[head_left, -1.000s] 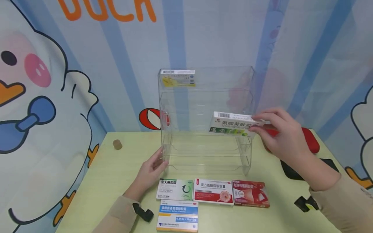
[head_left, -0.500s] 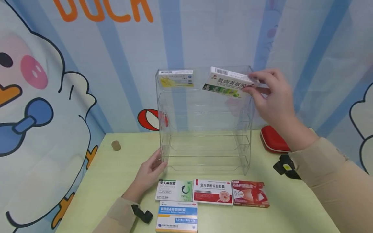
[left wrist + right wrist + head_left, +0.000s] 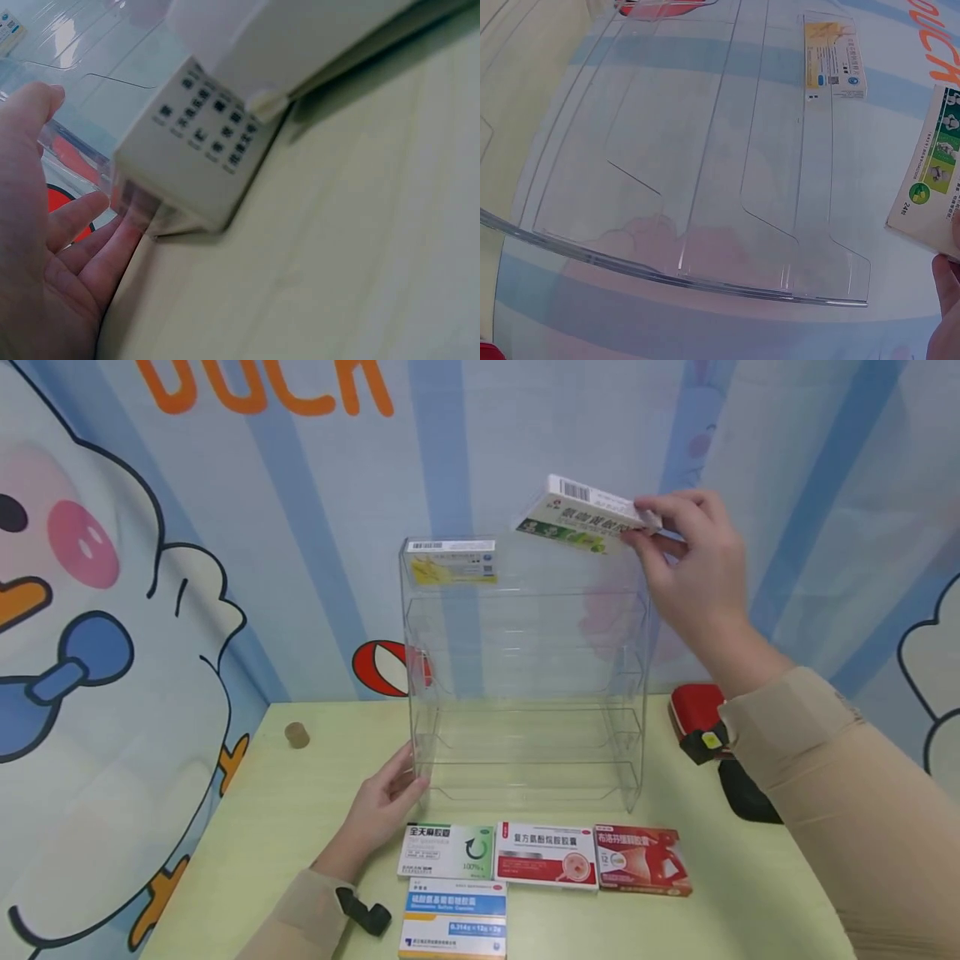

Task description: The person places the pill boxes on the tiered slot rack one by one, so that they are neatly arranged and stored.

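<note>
My right hand (image 3: 693, 556) pinches a white-and-green medicine box (image 3: 581, 512) by its right end. The box is tilted, raised over the upper right of a clear acrylic display rack (image 3: 525, 777). In the right wrist view, the same medicine box (image 3: 930, 180) shows at the right edge, with fingers at its lower corner. My left hand (image 3: 378, 806) holds the rack's lower left side, thumb toward the front and fingers along the outside. A yellow-and-white medicine box (image 3: 452, 562) stands at the left of the rack's top tier.
In front of the rack lie a green-and-white box (image 3: 447, 852), a red-and-white box (image 3: 546, 856), a red box (image 3: 642, 860) and a blue-and-white box (image 3: 453, 917). A small brown cylinder (image 3: 297, 735) stands left; a red case (image 3: 693, 706) and a black item (image 3: 746, 795) lie right.
My right hand has lifted the white-and-green medicine box from mid-rack height to above the rack's top, moving slightly left and tilting it. My left hand stays at the rack's side.
</note>
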Demonstrator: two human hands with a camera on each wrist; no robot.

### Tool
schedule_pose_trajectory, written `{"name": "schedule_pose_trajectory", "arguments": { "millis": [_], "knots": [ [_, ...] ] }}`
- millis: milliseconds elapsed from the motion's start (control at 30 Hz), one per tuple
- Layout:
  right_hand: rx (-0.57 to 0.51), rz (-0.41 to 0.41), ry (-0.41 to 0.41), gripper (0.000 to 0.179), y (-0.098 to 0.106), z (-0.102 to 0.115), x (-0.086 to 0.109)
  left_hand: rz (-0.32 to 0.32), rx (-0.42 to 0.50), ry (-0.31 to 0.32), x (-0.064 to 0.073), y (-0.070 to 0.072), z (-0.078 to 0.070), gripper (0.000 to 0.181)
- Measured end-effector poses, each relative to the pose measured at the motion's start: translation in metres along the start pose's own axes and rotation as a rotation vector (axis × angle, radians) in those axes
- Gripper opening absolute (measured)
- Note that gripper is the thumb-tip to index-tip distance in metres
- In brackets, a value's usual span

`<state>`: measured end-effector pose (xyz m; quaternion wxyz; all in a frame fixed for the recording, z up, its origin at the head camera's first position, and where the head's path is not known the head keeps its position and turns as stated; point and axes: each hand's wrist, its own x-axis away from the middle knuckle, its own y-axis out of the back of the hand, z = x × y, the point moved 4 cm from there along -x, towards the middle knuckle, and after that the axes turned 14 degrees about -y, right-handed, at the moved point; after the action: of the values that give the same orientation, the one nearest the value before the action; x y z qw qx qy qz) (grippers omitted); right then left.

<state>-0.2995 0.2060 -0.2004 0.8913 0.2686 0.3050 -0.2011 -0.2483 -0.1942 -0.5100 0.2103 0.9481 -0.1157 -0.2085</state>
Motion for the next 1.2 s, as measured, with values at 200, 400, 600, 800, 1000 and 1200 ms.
{"name": "schedule_pose_trajectory", "arguments": {
  "millis": [200,400,600,800,1000,1200],
  "knots": [
    [0.030,-0.018,0.000,0.027,-0.004,0.001,-0.014,-0.001,0.004,0.003,0.000,0.000,0.000,0.073],
    [0.099,-0.008,-0.020,0.027,-0.012,-0.007,-0.019,-0.001,0.004,0.007,0.001,0.000,-0.001,0.072],
    [0.127,0.010,-0.047,0.026,-0.018,-0.016,-0.019,-0.007,-0.001,0.009,0.001,0.000,0.001,0.072],
    [0.180,0.014,-0.043,0.025,-0.023,-0.025,-0.017,-0.010,-0.004,0.001,0.001,0.001,0.002,0.072],
    [0.226,0.007,-0.019,0.025,-0.027,-0.029,-0.016,-0.014,0.002,-0.005,0.001,0.002,0.001,0.072],
    [0.231,0.007,-0.043,0.026,-0.029,-0.031,-0.015,-0.008,0.005,-0.002,0.000,0.002,0.000,0.072]
  ]
}}
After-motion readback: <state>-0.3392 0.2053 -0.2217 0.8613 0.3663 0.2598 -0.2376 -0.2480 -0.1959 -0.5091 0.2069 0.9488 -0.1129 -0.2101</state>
